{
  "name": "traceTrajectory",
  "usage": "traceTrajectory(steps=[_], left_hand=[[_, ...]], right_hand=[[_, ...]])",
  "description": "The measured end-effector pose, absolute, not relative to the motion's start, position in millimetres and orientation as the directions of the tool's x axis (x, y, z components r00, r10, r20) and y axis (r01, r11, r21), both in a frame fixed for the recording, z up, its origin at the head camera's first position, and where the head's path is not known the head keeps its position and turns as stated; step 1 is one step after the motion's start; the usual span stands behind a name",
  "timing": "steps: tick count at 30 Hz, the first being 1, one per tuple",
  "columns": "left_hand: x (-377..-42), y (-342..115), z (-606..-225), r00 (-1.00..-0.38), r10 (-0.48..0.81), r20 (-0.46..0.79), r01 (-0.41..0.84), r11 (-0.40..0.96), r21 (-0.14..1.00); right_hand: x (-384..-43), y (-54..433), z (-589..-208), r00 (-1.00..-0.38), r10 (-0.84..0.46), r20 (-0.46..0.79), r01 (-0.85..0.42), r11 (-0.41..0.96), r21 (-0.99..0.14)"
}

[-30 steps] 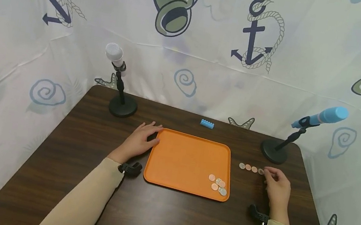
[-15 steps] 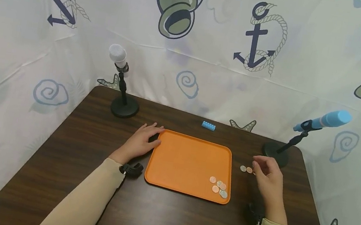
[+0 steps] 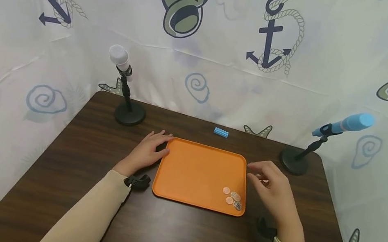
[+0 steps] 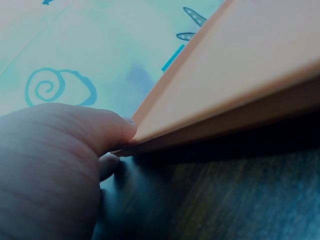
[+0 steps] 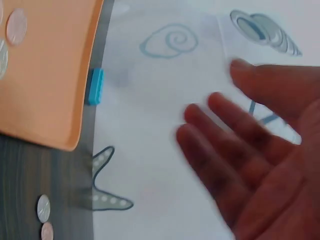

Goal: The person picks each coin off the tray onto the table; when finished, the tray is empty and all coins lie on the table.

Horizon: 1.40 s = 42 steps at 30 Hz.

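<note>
An orange tray (image 3: 201, 171) lies on the dark wooden table, with several copper and silver coins (image 3: 229, 200) in its near right corner. My left hand (image 3: 146, 151) rests at the tray's far left corner, fingers extended and thumb against the rim. In the left wrist view, the hand's digits touch the tray's corner. My right hand (image 3: 273, 190) is over the table just right of the tray, fingers bent loosely with a gap to the thumb. Nothing sits between them in the right wrist view. That hand mostly hides a row of coins (image 5: 44, 208) on the table.
A blue toy brick (image 3: 221, 132) lies behind the tray. At the back left stands a white microphone (image 3: 118, 56) on a black stand, and at the back right a blue microphone (image 3: 350, 123) on another. A patterned curtain (image 3: 221, 83) hangs behind the table (image 3: 178, 234).
My right hand has left the right end of the coin row and moved left to the tray's right edge. My left hand has stayed at the tray's corner. The head view has shifted slightly.
</note>
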<state>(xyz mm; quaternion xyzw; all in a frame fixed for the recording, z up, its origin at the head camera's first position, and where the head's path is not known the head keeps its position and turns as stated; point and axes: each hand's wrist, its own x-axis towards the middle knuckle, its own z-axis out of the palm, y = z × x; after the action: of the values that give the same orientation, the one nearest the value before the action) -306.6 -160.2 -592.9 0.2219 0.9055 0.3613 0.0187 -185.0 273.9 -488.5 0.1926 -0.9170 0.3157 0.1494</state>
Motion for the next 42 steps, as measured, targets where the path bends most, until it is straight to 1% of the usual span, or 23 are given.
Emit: traceTrajectory(steps=[2, 4, 6, 9, 13, 16, 22, 28, 31, 34, 38, 42], left_hand=[[-306.2, -160.9, -592.4, -0.903, 0.412, 0.121, 0.383, 0.645, 0.662], [-306.3, -161.1, -592.7, -0.904, 0.41, 0.119, 0.381, 0.648, 0.66], [-306.6, -160.8, -592.3, -0.905, 0.408, 0.121, 0.38, 0.647, 0.661], [-306.4, -160.8, -591.9, -0.905, 0.408, 0.125, 0.382, 0.644, 0.663], [-305.5, -161.0, -591.2, -0.903, 0.41, 0.127, 0.383, 0.639, 0.667], [-306.5, -160.8, -592.7, -0.905, 0.407, 0.121, 0.378, 0.643, 0.666], [-308.8, -160.3, -595.9, -0.908, 0.403, 0.114, 0.373, 0.655, 0.657], [-308.6, -161.7, -598.1, -0.909, 0.401, 0.112, 0.371, 0.656, 0.658], [-308.5, -162.1, -598.2, -0.908, 0.402, 0.115, 0.373, 0.653, 0.659], [-308.2, -162.2, -598.2, -0.908, 0.404, 0.114, 0.373, 0.652, 0.66], [-307.8, -162.1, -597.8, -0.907, 0.405, 0.115, 0.374, 0.652, 0.659], [-307.4, -162.2, -597.3, -0.907, 0.403, 0.12, 0.376, 0.652, 0.658]], right_hand=[[-184.5, 268.3, -489.9, -0.893, -0.331, 0.306, -0.447, 0.735, -0.51], [-185.0, 264.4, -493.3, -0.902, -0.391, 0.185, -0.428, 0.74, -0.519], [-186.3, 261.9, -498.2, -0.905, -0.422, 0.055, -0.383, 0.753, -0.535], [-188.6, 258.6, -505.7, -0.91, -0.404, -0.097, -0.289, 0.784, -0.549], [-190.6, 255.2, -512.2, -0.904, -0.375, -0.203, -0.212, 0.808, -0.55], [-192.0, 254.8, -515.8, -0.898, -0.377, -0.225, -0.208, 0.817, -0.537], [-196.5, 255.8, -522.9, -0.916, -0.334, -0.223, -0.196, 0.856, -0.479], [-199.9, 257.6, -530.4, -0.914, -0.304, -0.27, -0.129, 0.847, -0.516], [-200.2, 258.6, -532.0, -0.914, -0.309, -0.264, -0.128, 0.834, -0.536], [-200.3, 259.6, -532.7, -0.917, -0.324, -0.234, -0.156, 0.829, -0.538], [-200.0, 260.2, -531.7, -0.924, -0.339, -0.177, -0.183, 0.799, -0.572], [-200.3, 261.5, -531.2, -0.94, -0.335, -0.062, -0.235, 0.77, -0.594]])
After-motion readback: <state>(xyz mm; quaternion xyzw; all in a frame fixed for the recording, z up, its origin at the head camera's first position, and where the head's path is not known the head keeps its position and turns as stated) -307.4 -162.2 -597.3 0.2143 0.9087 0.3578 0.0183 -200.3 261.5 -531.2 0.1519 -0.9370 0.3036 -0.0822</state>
